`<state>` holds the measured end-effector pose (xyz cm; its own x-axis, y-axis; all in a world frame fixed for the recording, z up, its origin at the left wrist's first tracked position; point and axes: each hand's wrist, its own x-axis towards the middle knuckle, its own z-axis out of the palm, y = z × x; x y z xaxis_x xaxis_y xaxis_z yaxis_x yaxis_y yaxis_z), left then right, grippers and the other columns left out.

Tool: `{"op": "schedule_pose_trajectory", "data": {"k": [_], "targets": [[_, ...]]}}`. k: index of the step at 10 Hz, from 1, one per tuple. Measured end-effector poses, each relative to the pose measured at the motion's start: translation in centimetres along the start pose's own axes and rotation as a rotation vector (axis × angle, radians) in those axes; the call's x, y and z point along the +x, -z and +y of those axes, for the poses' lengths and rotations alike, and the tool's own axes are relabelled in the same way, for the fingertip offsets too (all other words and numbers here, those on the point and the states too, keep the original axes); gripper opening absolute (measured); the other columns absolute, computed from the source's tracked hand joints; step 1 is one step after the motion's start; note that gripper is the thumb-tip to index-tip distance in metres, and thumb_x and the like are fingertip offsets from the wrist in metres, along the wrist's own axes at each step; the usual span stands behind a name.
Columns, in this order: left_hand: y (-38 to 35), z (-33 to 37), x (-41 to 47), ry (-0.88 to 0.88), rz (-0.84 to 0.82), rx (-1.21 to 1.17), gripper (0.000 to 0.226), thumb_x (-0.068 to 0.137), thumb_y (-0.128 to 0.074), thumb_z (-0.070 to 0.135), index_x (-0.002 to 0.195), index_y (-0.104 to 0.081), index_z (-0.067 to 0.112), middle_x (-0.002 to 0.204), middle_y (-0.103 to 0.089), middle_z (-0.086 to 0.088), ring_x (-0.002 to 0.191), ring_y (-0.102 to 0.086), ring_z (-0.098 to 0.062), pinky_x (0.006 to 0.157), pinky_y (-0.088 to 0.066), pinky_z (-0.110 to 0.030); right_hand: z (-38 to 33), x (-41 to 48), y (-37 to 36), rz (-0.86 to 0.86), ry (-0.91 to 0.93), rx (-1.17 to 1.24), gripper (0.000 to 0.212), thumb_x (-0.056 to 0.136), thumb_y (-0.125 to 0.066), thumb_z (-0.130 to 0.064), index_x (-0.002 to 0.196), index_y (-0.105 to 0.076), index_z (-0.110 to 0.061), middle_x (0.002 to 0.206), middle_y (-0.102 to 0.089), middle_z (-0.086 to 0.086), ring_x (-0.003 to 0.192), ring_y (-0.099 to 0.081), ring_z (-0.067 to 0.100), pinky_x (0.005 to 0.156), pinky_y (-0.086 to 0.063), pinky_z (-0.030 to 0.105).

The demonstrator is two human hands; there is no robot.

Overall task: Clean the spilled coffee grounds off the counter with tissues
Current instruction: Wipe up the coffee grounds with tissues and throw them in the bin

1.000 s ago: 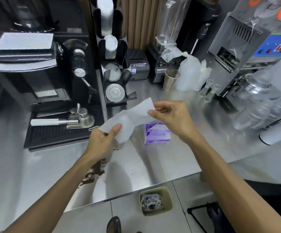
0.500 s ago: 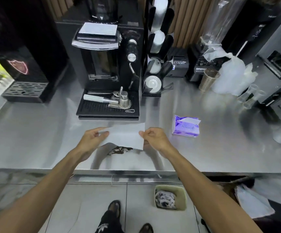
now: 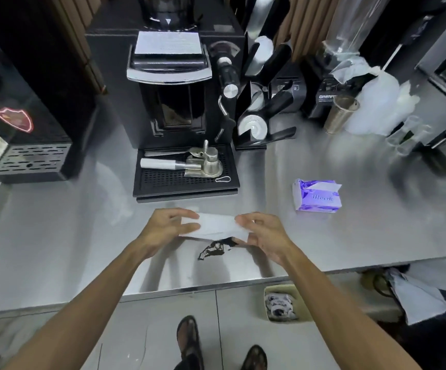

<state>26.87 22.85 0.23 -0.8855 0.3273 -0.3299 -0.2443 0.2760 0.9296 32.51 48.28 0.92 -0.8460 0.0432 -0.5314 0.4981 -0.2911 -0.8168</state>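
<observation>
On my feed the left hand (image 3: 168, 228) pinched one end of a white tissue (image 3: 215, 227) between thumb and fingers, holding it just above the steel counter (image 3: 56, 249), in front of the coffee machine's drip tray (image 3: 184, 182). The sheet looked folded into a narrow strip, I judged to make a thicker pad for wiping, though the blur left me unsure of the fold. Right under its near edge lay the coffee grounds (image 3: 215, 249), a small dark patch close to the counter's front edge. The right hand (image 3: 264, 236) gripped the other end, fingers curled round it, so the strip hung stretched over the spill, ready to press down. Further right sat the purple tissue pack (image 3: 316, 196), within reach for a second sheet.
</observation>
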Motion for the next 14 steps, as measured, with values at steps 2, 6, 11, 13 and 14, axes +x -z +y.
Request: {"op": "schedule_pose_trajectory", "data": {"k": [2, 6, 11, 13, 14], "targets": [[2.5, -0.6, 1.2, -0.282, -0.049, 0.178, 0.024, 0.076, -0.075, -0.005, 0.092, -0.076, 0.013, 0.096, -0.074, 0.000, 0.090, -0.068, -0.010, 0.081, -0.051, -0.020, 2.5, -1.5, -2.2, 0.143, 0.256, -0.159, 0.024, 0.077, -0.072, 0.013, 0.098, -0.072, 0.002, 0.103, -0.068, 0.014, 0.085, -0.072, 0.021, 0.064, -0.060, 0.030], [8.7, -8.1, -0.4, -0.825, -0.202, 0.986, 0.026, 0.094, -0.049, 0.029, 0.097, -0.075, 0.030, 0.112, -0.067, 0.015, 0.103, -0.064, -0.013, 0.093, -0.042, -0.023, 14.7, -5.0, -10.2, 0.256, 0.736, -0.868, 0.027, 0.095, -0.059, -0.031, 0.096, -0.073, -0.008, 0.102, -0.064, -0.008, 0.089, -0.058, -0.007, 0.080, -0.046, 0.008], [2.6, -6.2, 3.4, -0.657, -0.064, 0.888, 0.024, 0.092, -0.054, 0.029, 0.087, -0.076, 0.019, 0.096, -0.068, 0.010, 0.096, -0.048, -0.008, 0.086, -0.036, -0.021, 15.4, -3.9, -10.4, 0.563, 0.581, -0.894, 0.033, 0.092, -0.061, -0.006, 0.125, -0.063, -0.010, 0.110, -0.056, 0.002, 0.097, -0.056, 0.008, 0.088, -0.046, 0.013], [-0.7, -4.7, 5.2, -0.547, -0.182, 0.927, 0.025, 0.093, -0.053, 0.006, 0.106, -0.069, 0.019, 0.104, -0.059, 0.005, 0.096, -0.052, -0.012, 0.084, -0.047, -0.029, 15.7, -3.5, -9.3, 0.583, 0.613, -0.885, 0.066, 0.084, -0.037, -0.059, 0.110, -0.066, -0.006, 0.097, -0.052, -0.016, 0.089, -0.048, -0.020, 0.077, -0.039, 0.003], [-2.1, -3.8, 5.5, -0.604, -0.187, 0.941, 0.019, 0.093, -0.056, 0.006, 0.100, -0.072, 0.014, 0.099, -0.057, 0.003, 0.091, -0.057, -0.016, 0.082, -0.051, -0.031, 16.1, -2.6, -8.2, 0.670, 0.699, -1.058, 0.041, 0.097, -0.048, -0.038, 0.111, -0.068, -0.005, 0.097, -0.054, -0.007, 0.090, -0.050, -0.004, 0.072, -0.043, 0.010]]}}
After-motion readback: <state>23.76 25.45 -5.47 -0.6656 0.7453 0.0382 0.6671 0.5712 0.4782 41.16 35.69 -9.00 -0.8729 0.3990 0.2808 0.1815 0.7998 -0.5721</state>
